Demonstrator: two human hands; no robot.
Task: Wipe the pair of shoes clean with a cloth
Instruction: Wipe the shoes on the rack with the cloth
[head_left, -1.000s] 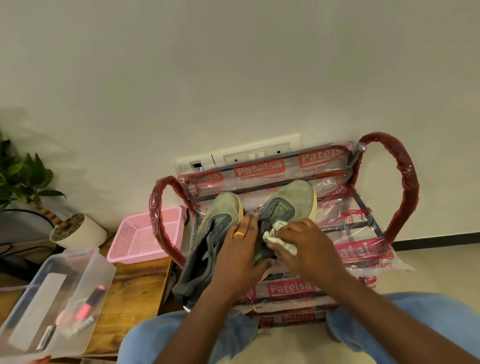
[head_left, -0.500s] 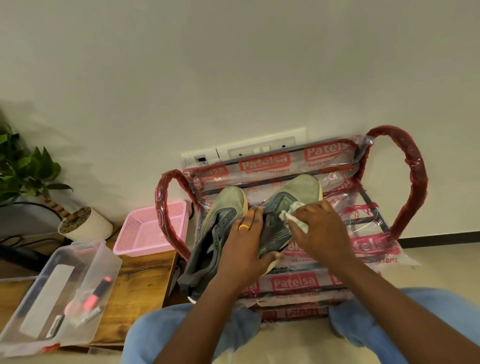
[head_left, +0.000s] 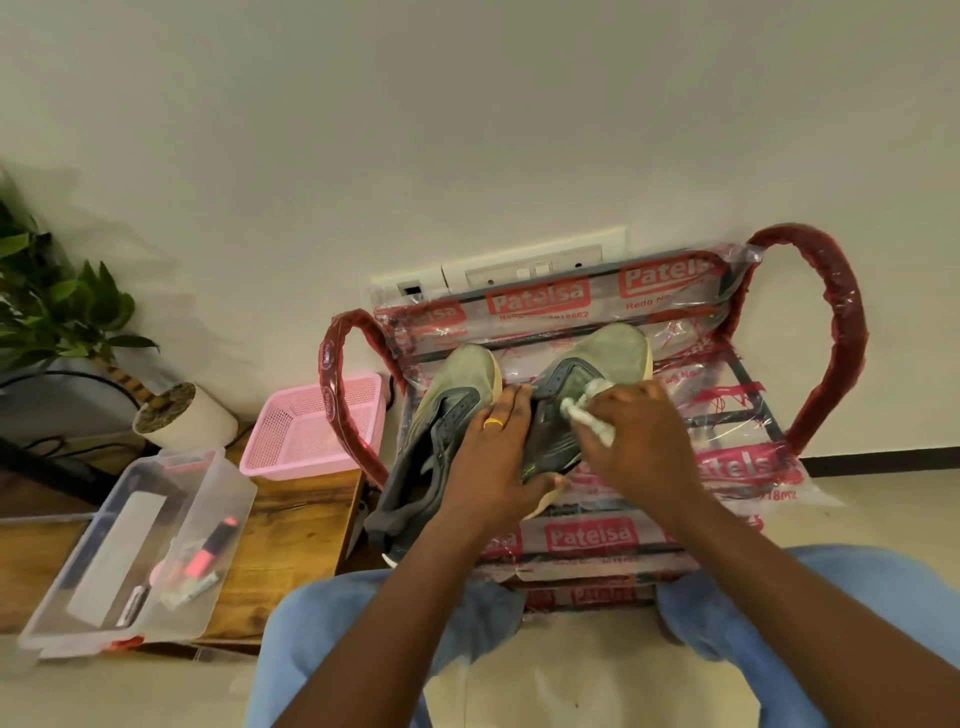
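Note:
Two grey-green shoes lie side by side, toes toward the wall, on a plastic-wrapped rack (head_left: 737, 415). The left shoe (head_left: 457, 384) rests free. My left hand (head_left: 493, 462), with a gold ring, grips the right shoe (head_left: 608, 358) over its middle and holds it still. My right hand (head_left: 639, 436) is closed around a bunched white cloth (head_left: 587, 415), which presses on the dark lace area of the right shoe. Both hands hide the rear half of that shoe.
A pink mesh basket (head_left: 311, 431) stands left of the rack on a wooden board (head_left: 280, 535). A clear plastic box (head_left: 130, 551) with small items sits nearer left. A potted plant (head_left: 176, 415) stands by the wall. My knees in blue trousers (head_left: 332, 623) are below.
My right hand with the cloth has slid from the shoe's middle up toward its toe. The left hand has stayed clamped on the right shoe. The view has shifted slightly.

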